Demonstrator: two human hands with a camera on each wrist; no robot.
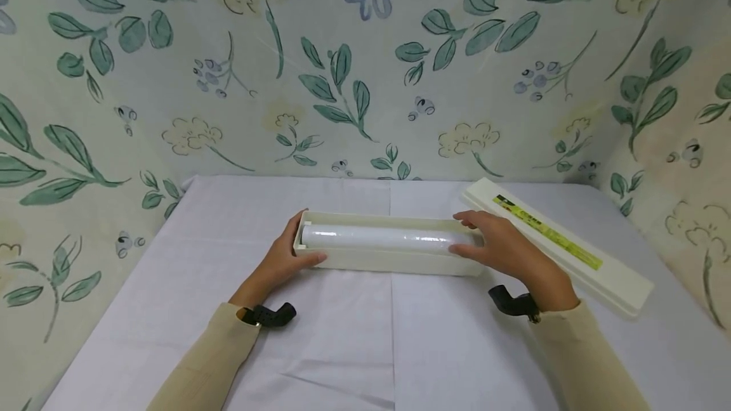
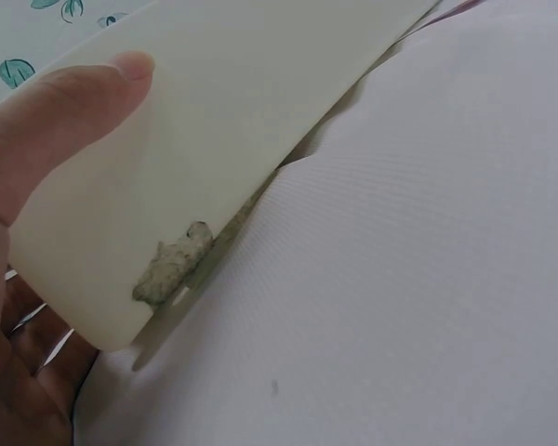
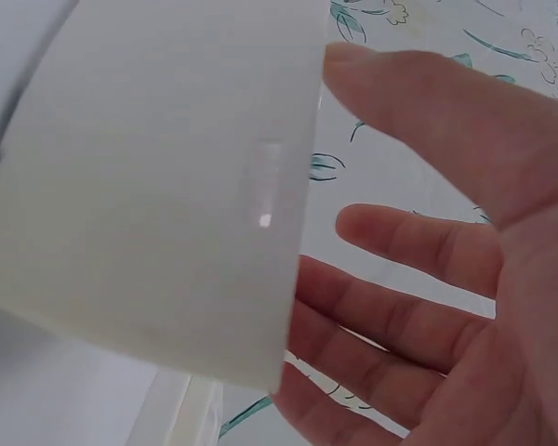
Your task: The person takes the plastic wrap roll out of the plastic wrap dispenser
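Note:
A long cream plastic box point(image 1: 394, 263) stands lidless on the table, with a shiny roll of cling film point(image 1: 379, 238) inside. At its left end my left hand point(image 1: 282, 251) grips the box, thumb on the front wall and fingers round the end. In the left wrist view, a rough grey patch point(image 2: 174, 264) marks the lower wall near that thumb. My right hand point(image 1: 502, 247) is at the other end, thumb and index finger spread over the rim beside the roll. The right wrist view shows its thumb touching the box edge and its other fingertips partly hidden behind the wall.
The cream lid point(image 1: 608, 284) with a yellow-green label point(image 1: 548, 231) lies slantwise on the right, behind the right wrist. A white cloth point(image 1: 342, 341) covers the table. Floral fabric point(image 1: 365, 81) hangs behind and at both sides.

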